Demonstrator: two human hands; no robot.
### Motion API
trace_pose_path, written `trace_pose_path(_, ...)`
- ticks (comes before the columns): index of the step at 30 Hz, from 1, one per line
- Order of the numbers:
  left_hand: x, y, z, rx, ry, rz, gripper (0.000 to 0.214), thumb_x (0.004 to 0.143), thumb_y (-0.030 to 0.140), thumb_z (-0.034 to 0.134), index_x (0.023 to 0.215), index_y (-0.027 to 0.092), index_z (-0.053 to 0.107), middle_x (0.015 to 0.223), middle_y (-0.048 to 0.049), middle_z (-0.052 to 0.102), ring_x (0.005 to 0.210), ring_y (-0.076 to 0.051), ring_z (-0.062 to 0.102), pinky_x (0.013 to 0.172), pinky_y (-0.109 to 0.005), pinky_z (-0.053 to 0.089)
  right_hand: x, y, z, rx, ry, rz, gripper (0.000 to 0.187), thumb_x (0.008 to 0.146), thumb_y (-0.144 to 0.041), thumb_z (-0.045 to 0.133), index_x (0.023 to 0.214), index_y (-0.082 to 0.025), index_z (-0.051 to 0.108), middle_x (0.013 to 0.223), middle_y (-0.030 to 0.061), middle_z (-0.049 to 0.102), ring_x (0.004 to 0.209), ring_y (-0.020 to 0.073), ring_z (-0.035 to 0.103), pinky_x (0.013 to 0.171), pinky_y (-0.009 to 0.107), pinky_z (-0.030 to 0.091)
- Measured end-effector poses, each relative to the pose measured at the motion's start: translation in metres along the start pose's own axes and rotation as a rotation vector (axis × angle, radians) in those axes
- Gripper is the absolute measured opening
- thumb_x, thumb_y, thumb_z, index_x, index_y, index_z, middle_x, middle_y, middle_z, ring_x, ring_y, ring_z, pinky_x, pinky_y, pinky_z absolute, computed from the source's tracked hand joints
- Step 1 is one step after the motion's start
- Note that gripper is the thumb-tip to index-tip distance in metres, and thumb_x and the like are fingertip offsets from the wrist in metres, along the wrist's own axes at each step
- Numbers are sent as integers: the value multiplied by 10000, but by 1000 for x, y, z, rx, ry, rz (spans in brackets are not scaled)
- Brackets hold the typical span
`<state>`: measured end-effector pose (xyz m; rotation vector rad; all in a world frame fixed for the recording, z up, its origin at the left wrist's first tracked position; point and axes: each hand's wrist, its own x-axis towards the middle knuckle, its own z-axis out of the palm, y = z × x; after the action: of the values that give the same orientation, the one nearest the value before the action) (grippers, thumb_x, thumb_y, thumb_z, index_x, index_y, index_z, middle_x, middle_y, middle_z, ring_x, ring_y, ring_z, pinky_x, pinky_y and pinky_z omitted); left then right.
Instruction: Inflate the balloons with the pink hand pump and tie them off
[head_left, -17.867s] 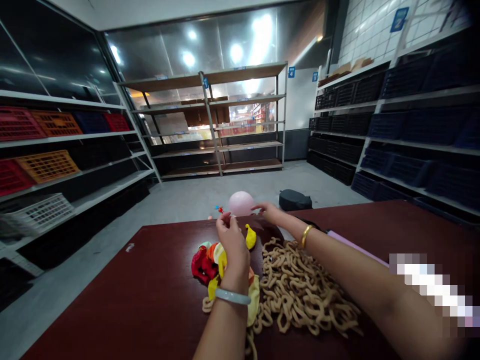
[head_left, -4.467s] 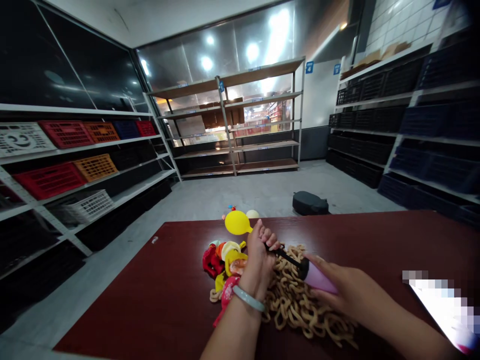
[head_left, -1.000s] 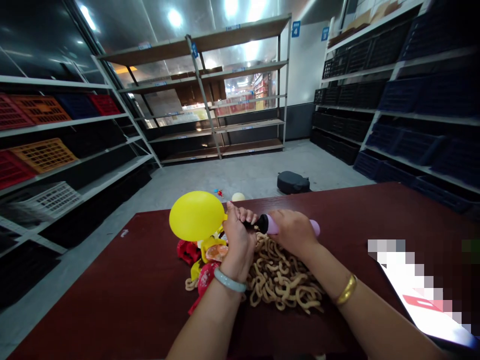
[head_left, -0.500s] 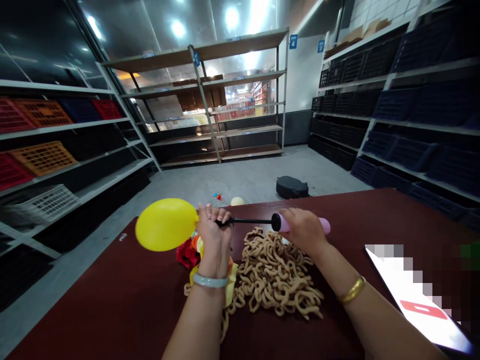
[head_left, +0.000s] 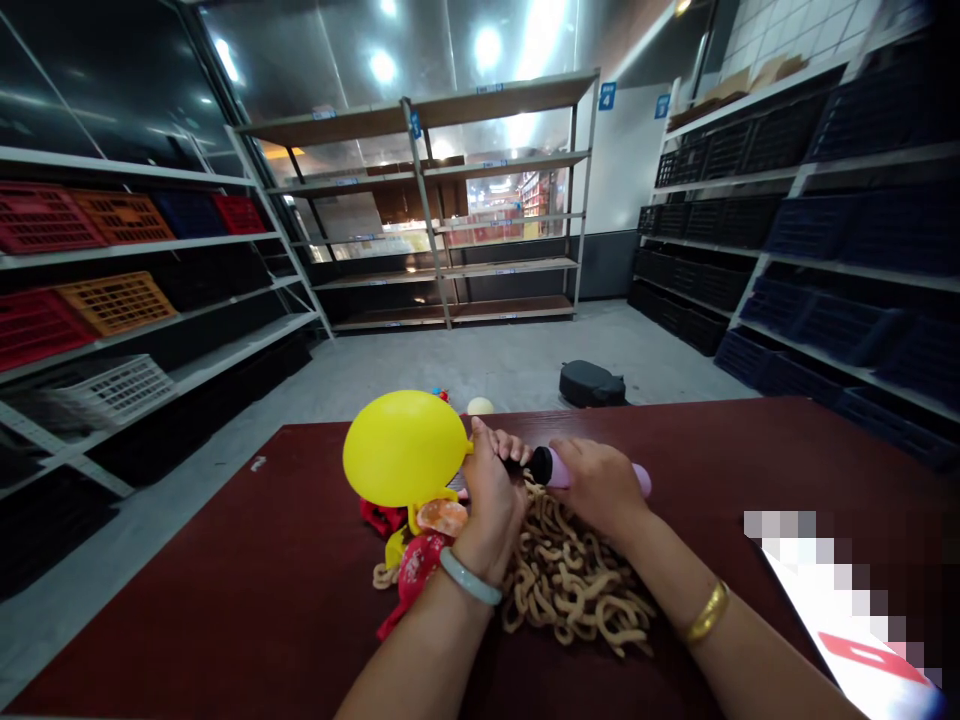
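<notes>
A yellow balloon (head_left: 405, 448), blown up, stretches out to the left of my left hand (head_left: 496, 490). That hand is closed around the balloon's neck and the black end of a hand balloon pump (head_left: 641, 480). My right hand (head_left: 600, 485) wraps the pump's pinkish-purple barrel, whose far end pokes out past the palm. The black collar of the barrel sits right against my left fingers, so the rod is hidden. Below my hands lies a heap of tan, curly strands (head_left: 577, 580). Limp red, yellow and orange balloons (head_left: 420, 570) lie beside my left wrist.
A dark red table (head_left: 247, 560) carries all this, with a bright-screened device (head_left: 814, 600) at the right. On the floor beyond are a dark case (head_left: 592, 384) and a pale round object (head_left: 480, 406). Shelves with crates (head_left: 120, 300) line the sides.
My left hand has moved right, up to the pump's barrel, bringing the balloon along. The black rod that showed between my hands is now out of sight. The view has shifted slightly.
</notes>
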<state>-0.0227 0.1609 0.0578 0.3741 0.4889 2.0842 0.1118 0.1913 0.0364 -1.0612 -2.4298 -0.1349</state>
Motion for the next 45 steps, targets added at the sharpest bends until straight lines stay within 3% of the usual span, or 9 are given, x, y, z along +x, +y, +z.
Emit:
trace_pose_path(5,27,40,-13,-10,83,32,468,869,419,542,581,186,256,441,75,274,359,-61,298,406,-215,250,3,22,7,-10,-32,10,344,758,-405,616,1042,-211,589,930,55,663,862,219,599,722,294,375)
trace_pose_path(11,34,88,-11,-52,-27,133,465,867,364,558,582,184,237,444,76,260,363,-57,315,398,-210,242,3,41,1,-41,52,-40,396,815,-463,552,1092,-180,574,981,79,650,902,235,585,774,318,375)
trace_pose_path(15,23,79,-4,-64,-23,164,452,860,377,564,592,188,253,450,78,254,369,-59,308,403,-210,249,0,35,-6,-111,89,-38,435,802,-465,568,1098,-146,574,966,100,639,886,249,570,763,336,357)
trace_pose_path(22,-3,21,13,-31,-14,42,463,851,435,566,579,182,290,446,71,244,375,-64,282,402,-217,236,-3,7,-8,-84,94,-33,375,776,-358,579,1097,-164,581,920,81,634,840,235,553,732,330,337)
trace_pose_path(28,-11,-2,9,-20,-76,19,478,814,461,607,574,180,305,460,66,263,387,-68,295,417,-221,255,-3,-5,-10,-48,83,-30,360,763,-328,574,1083,-163,591,919,84,641,831,232,558,719,326,347)
trace_pose_path(32,1,4,0,39,-22,6,502,776,465,652,579,185,285,462,70,261,391,-66,293,423,-218,253,0,2,1,-15,28,-17,381,755,-374,599,1086,-184,593,928,83,651,848,226,576,720,308,361)
trace_pose_path(36,20,33,-8,6,45,15,454,875,430,528,586,188,276,462,64,233,383,-70,266,414,-219,229,4,19,10,-3,-28,10,385,752,-399,612,1088,-211,592,948,67,660,869,218,592,725,294,376)
trace_pose_path(41,31,81,-11,-77,-35,89,426,910,332,488,586,183,255,470,54,225,403,-68,284,428,-217,246,5,41,2,-16,40,-44,375,790,-402,570,1087,-174,592,959,83,653,901,223,580,772,305,373)
trace_pose_path(45,26,80,-7,-95,-64,100,421,908,339,496,598,184,257,477,60,214,406,-66,277,438,-212,250,2,40,-5,-92,91,-51,457,788,-450,560,1114,-132,587,966,116,640,873,242,563,747,324,361)
